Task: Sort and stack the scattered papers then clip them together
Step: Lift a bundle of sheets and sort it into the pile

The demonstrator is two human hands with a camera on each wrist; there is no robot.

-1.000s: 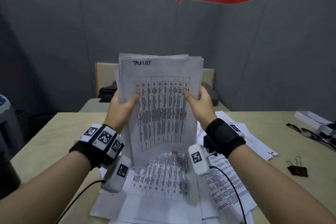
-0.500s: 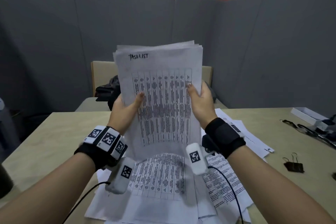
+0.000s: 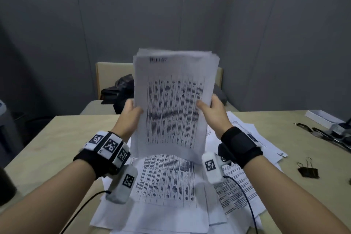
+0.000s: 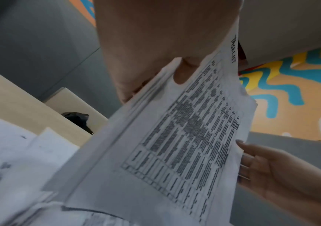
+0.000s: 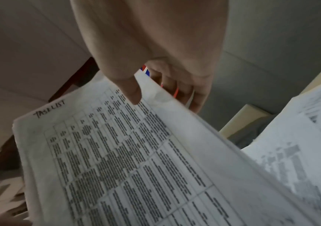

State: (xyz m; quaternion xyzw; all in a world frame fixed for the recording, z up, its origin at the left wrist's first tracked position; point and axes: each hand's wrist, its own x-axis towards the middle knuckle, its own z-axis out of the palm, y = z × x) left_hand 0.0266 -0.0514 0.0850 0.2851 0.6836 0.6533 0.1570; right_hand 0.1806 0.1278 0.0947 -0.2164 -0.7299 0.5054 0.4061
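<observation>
While the stack of papers (image 3: 173,104) is held upright above the table (image 3: 62,135), its lower edge is seen just over the loose sheets (image 3: 167,182) spread on the near middle of the tabletop; whether edge and sheets touch cannot be told. The stack's left edge is pinched by the left hand (image 3: 131,114), thumb on the printed front and fingers behind. The right edge is pinched likewise by the right hand (image 3: 212,112), its thumb (image 5: 132,91) laid on the front sheet and its fingers curled behind, as confirmed in the right wrist view. A table of text and the handwritten heading "TASKLIST" (image 5: 49,108) are read on the front sheet. The top edges of the sheets are seen slightly uneven. A black binder clip (image 3: 308,171) is noted lying on the table to the right, well apart from the papers. A white box (image 3: 321,118) is recorded at the far right.
</observation>
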